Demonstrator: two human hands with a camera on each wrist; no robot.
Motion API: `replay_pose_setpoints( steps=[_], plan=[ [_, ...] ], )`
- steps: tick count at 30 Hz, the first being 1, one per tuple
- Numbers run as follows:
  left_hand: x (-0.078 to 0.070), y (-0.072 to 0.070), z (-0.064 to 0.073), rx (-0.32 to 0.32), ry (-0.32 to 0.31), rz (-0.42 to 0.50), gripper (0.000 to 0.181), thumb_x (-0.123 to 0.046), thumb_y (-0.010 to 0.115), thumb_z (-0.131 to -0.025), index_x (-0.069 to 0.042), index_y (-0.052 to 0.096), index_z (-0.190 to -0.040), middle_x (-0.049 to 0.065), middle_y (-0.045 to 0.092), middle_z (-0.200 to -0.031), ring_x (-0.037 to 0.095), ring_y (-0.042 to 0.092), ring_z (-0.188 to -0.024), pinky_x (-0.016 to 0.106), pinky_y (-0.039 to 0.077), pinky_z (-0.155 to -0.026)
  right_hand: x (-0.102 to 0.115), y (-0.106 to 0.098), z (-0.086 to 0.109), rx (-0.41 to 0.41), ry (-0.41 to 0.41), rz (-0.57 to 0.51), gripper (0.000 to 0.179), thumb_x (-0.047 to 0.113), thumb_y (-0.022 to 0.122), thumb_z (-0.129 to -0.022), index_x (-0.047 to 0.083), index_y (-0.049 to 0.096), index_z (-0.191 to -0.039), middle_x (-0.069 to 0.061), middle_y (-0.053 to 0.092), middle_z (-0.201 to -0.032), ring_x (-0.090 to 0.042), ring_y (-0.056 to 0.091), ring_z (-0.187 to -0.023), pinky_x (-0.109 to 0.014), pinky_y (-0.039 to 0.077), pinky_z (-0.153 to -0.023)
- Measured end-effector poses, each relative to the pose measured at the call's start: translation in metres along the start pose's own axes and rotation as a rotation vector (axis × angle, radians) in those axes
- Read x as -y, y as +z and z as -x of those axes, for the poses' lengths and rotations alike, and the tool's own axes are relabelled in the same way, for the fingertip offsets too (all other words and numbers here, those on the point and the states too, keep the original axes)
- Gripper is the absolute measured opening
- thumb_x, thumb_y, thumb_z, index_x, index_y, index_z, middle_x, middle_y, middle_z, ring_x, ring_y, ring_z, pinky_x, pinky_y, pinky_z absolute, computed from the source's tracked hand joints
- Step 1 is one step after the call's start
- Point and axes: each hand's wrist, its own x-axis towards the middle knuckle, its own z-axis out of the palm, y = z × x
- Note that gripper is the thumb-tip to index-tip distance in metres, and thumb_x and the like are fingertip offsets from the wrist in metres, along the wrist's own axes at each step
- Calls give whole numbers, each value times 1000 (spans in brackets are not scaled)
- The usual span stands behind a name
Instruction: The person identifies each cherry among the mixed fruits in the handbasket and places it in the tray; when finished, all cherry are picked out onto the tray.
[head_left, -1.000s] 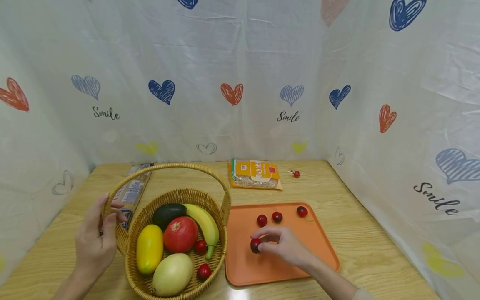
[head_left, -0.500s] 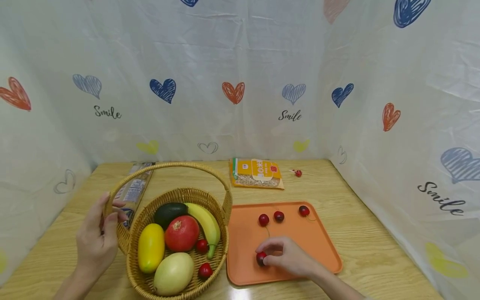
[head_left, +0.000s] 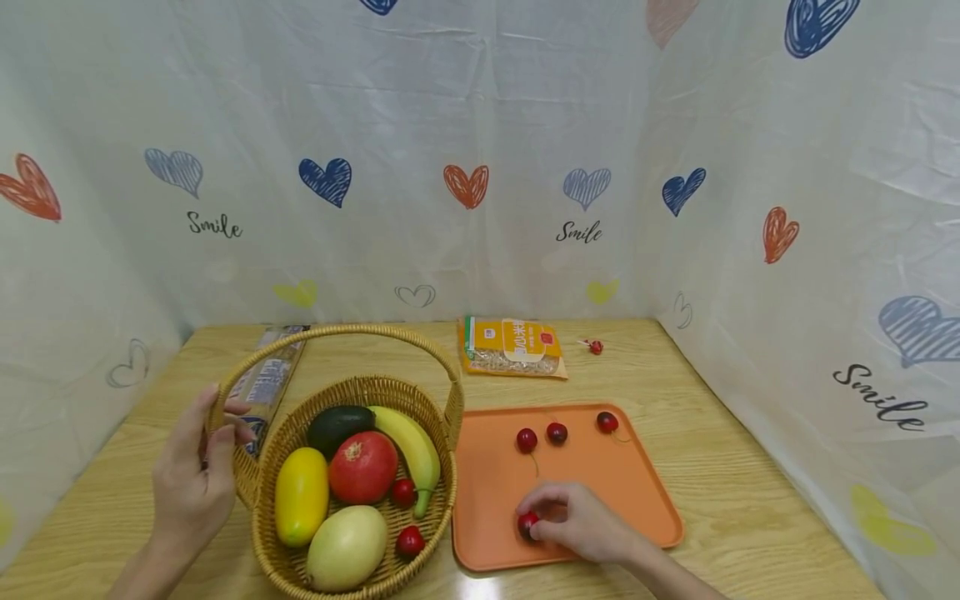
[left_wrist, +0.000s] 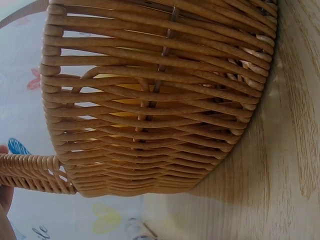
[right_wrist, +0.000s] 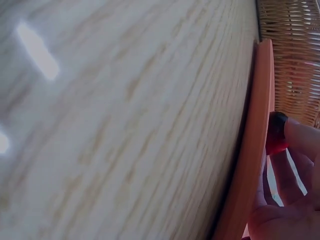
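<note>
My left hand (head_left: 193,479) holds the left side of the handle of a woven basket (head_left: 442,508). Inside the basket lie a dark green avocado (head_left: 339,429), a banana (head_left: 411,450), a red pomegranate (head_left: 364,467), a yellow oval fruit (head_left: 302,497), a pale yellow-green oval fruit (head_left: 347,548) and two cherries (head_left: 410,542). Over the near part of an orange tray (head_left: 487,467), my right hand (head_left: 581,523) pinches a dark red cherry (right_wrist: 276,135) between thumb and fingers, low at the tray. Three more cherries (head_left: 557,433) lie toward the tray's far side, one with its stem pointing at my hand.
Behind the tray lies an orange food packet (head_left: 513,348). A small red wrapped lollipop (head_left: 596,347) is to its right. Another long packet (head_left: 270,375) lies behind the basket's handle at left. A curtain with hearts (head_left: 390,250) encloses the wooden table (head_left: 742,500).
My right hand has moved down and slightly right over the tray, toward me, with the cherry between its fingers. The left hand and basket stay where they were.
</note>
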Motion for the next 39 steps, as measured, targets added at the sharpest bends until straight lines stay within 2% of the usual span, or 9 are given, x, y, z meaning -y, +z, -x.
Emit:
replay_pose_setpoints(
  steps=[9,17,24,30,34,39],
  plan=[
    [-1,1,-1,-7,7,15,35,-8,45,-100,14,41,-127,3,64,-103,-4,54,-79,3,41,-70,2,2,1,-14,7,19,14,9,67,-86,9,70,-100,-5,64,-103,-13,58,-92,-24,53,-74],
    [0,1,-1,-7,5,26,36,-8,45,-100,14,41,-128,4,63,-102,-4,55,-79,3,42,-71,2,-1,1,-1,-40,46,16,8,66,-87,7,70,-103,-6,65,-105,-15,59,-98,-26,52,-82],
    [-1,0,0,5,-4,1,36,-9,44,-101,15,41,-128,2,63,-104,-4,54,-79,3,41,-70,5,-6,2,-9,10,67,19,10,66,-87,11,70,-105,-1,65,-105,-14,60,-93,-24,51,-80],
    [-4,2,-4,1,3,25,35,-8,44,-100,15,41,-127,3,63,-104,-3,54,-79,3,41,-69,10,-12,3,-51,52,88,18,12,66,-87,12,71,-105,0,65,-108,-16,59,-94,-26,50,-80],
    [-5,2,-5,-6,8,37,35,-8,45,-100,15,42,-127,2,63,-104,-3,55,-79,3,41,-69,15,-15,0,-104,77,80,18,12,66,-88,9,70,-106,-5,65,-108,-15,55,-89,-26,48,-76],
    [-4,2,-5,-6,9,40,35,-8,45,-100,14,41,-128,2,63,-104,-3,55,-80,3,41,-69,22,-12,-8,-135,35,-9,23,7,64,-89,0,65,-111,-18,62,-106,-15,58,-86,-27,52,-73]
  ],
)
